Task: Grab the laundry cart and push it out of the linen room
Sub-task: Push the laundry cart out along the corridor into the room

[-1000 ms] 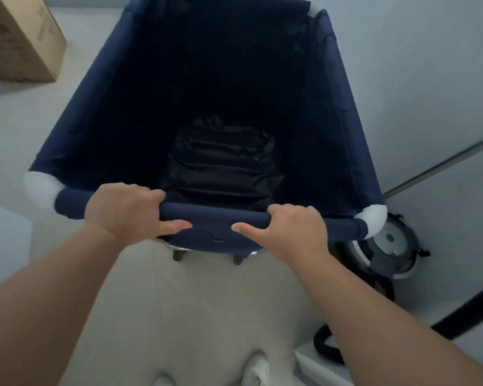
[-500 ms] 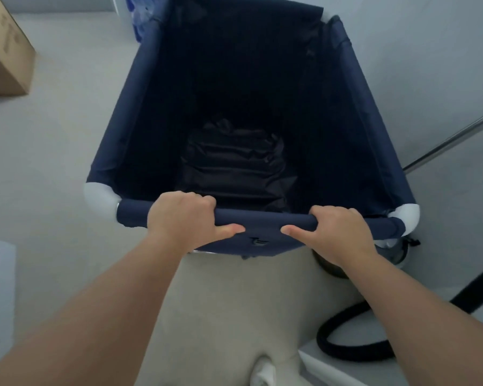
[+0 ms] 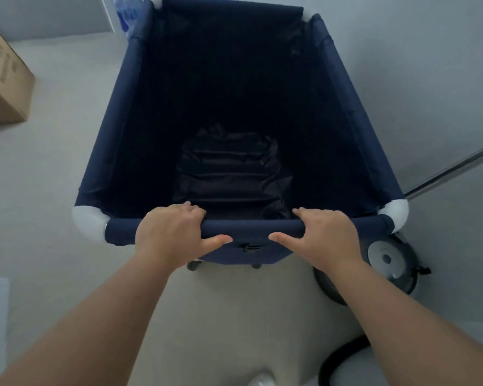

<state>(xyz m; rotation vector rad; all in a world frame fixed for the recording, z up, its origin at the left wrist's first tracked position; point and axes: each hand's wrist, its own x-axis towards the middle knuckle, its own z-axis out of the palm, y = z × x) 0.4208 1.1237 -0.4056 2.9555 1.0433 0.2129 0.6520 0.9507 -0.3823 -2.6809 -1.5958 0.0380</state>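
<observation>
Both hands, left hand (image 3: 170, 237) and right hand (image 3: 327, 237), have fingers wrapped over the near rail of the laundry cart (image 3: 243, 112), its long axis running straight ahead, neither hand nearer.

pale floor (image 3: 67, 151), navy laundry cart (image 3: 117, 140) parked mid-room, cardboard box (image 3: 3, 87) far left, grey vacuum (image 3: 388, 263) and black hose (image 3: 338, 363) near right

Both forearms (image 3: 117, 324) bare, no sleeves, no rings on fingers (image 3: 176, 211); pale shoe tip (image 3: 258, 381) at bottom edge.
</observation>
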